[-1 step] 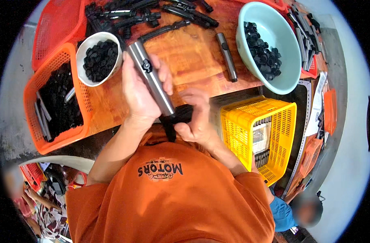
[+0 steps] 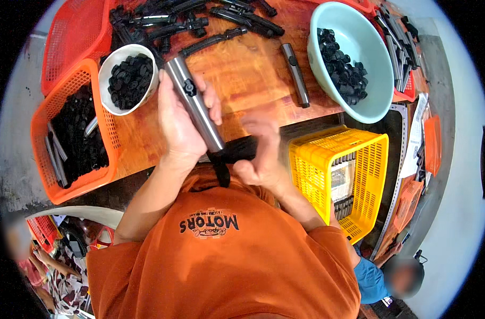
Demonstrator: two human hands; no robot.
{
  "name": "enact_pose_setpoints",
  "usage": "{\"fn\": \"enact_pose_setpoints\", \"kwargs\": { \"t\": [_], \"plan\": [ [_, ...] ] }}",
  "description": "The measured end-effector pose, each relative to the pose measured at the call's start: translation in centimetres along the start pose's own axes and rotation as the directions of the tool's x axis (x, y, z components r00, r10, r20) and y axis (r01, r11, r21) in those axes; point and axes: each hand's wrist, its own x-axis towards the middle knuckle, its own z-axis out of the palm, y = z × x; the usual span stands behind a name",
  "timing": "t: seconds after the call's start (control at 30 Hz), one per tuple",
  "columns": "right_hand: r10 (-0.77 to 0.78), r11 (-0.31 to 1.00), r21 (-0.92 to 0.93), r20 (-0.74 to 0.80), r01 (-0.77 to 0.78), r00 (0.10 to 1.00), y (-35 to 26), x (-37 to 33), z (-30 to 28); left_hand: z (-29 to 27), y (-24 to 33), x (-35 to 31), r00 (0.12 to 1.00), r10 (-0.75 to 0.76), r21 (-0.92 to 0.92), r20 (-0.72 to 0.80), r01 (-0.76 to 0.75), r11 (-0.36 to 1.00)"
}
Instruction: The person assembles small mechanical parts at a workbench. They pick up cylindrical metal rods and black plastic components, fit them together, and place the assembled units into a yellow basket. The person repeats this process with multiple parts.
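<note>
Across the palm of my left hand (image 2: 176,125) lies a silver metal tube (image 2: 202,117), its fingers curled around the far side. A round black button-like part sits on the tube's upper half. The tube slants, its lower end toward me. To the right of that end is my right hand (image 2: 261,154), thumb and fingers apart, holding nothing; its fingertips are slightly blurred. A slimmer grey tube (image 2: 297,80) with a black part lies on the wooden table (image 2: 247,74). A white bowl (image 2: 103,93) of small black caps stands left of my left hand.
Long black parts (image 2: 173,26) are heaped at the back. A pale blue basin (image 2: 378,69) of black caps stands right. Left are an orange basket (image 2: 114,138) and a red basket (image 2: 53,48). A yellow crate (image 2: 309,181) sits below the table edge. People are at lower left and right.
My right hand has drawn slightly away from the tube's lower end. My left hand and the tube have shifted a little to the left.
</note>
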Motion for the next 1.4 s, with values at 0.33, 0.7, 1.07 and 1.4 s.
{"fn": "enact_pose_setpoints", "kwargs": {
  "t": [0.33,0.7,1.07,1.4],
  "plan": [
    [0.148,0.96,-0.253,0.105,-0.118,0.983,2.8,2.6,-3.3,-4.1,1.1,-3.6,0.96,-0.139,0.119,-0.245,0.172,0.978],
    [-0.087,0.994,-0.043,0.274,0.103,0.958,2.1,13.2,5.2,-6.5,1.6,-5.7,0.956,-0.161,0.094,-0.244,0.189,0.977],
    [-0.141,0.784,-0.291,0.777,0.549,0.614,3.3,18.4,18.1,-7.1,2.7,-6.8,0.952,-0.114,0.145,-0.284,0.16,0.976],
    [-0.111,0.98,-0.061,0.633,0.192,0.766,-0.1,17.6,13.3,-7.9,3.7,-7.1,0.959,-0.057,0.033,-0.278,0.069,0.997]
  ]
}}
